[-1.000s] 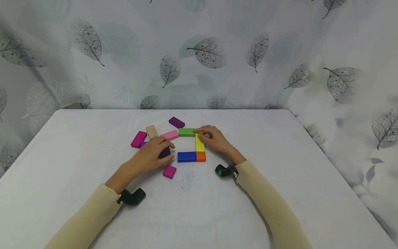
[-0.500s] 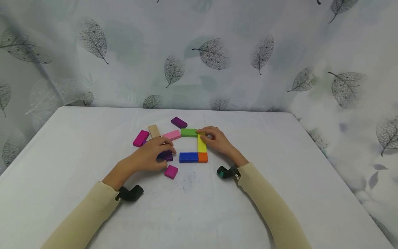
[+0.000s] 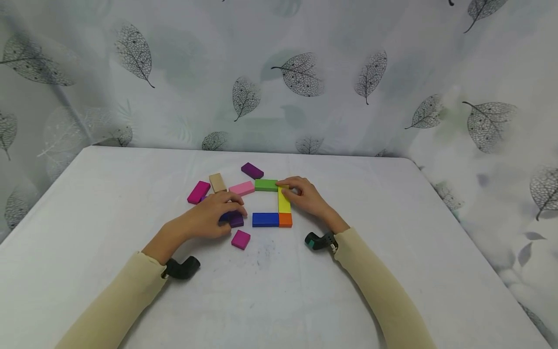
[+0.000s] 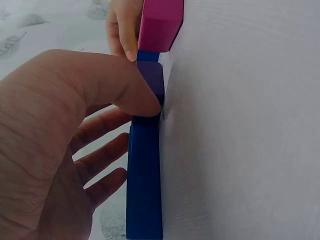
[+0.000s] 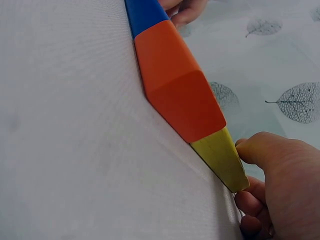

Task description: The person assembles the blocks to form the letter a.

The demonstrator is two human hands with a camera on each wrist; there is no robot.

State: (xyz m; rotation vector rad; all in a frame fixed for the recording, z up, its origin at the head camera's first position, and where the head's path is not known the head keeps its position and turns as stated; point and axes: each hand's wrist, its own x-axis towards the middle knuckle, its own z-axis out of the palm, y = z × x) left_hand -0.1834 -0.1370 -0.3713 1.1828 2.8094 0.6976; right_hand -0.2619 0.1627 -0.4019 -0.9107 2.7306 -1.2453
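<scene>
Beside a dark purple block (image 3: pixel 237 220), my left hand (image 3: pixel 209 215) curves over the blocks. In the left wrist view its thumb (image 4: pixel 135 92) lies across the purple block's near side, and the fingers bend behind. A second blue block (image 4: pixel 145 180) stands end to end with the purple one, mostly hidden by the hand in the head view. My right hand (image 3: pixel 307 196) holds the far end of a yellow block (image 3: pixel 284 201), its index fingertip at the corner with a green block (image 3: pixel 266 185). Yellow meets an orange block (image 3: pixel 285 220), which adjoins a blue block (image 3: pixel 266 219).
A pink block (image 3: pixel 241 188) touches the green block's left end. Loose blocks lie around: beige (image 3: pixel 217 182), magenta (image 3: pixel 198 192), dark plum (image 3: pixel 252 170) and a short magenta one (image 3: pixel 240 239) in front. The white tabletop (image 3: pixel 261 300) meets a leaf-patterned cloth (image 3: pixel 174 72) at the back.
My left thumb has drawn back leftward, and the purple block now shows more, set slightly nearer the blue block. The right hand keeps its place on the yellow block. The head view shifted slightly.
</scene>
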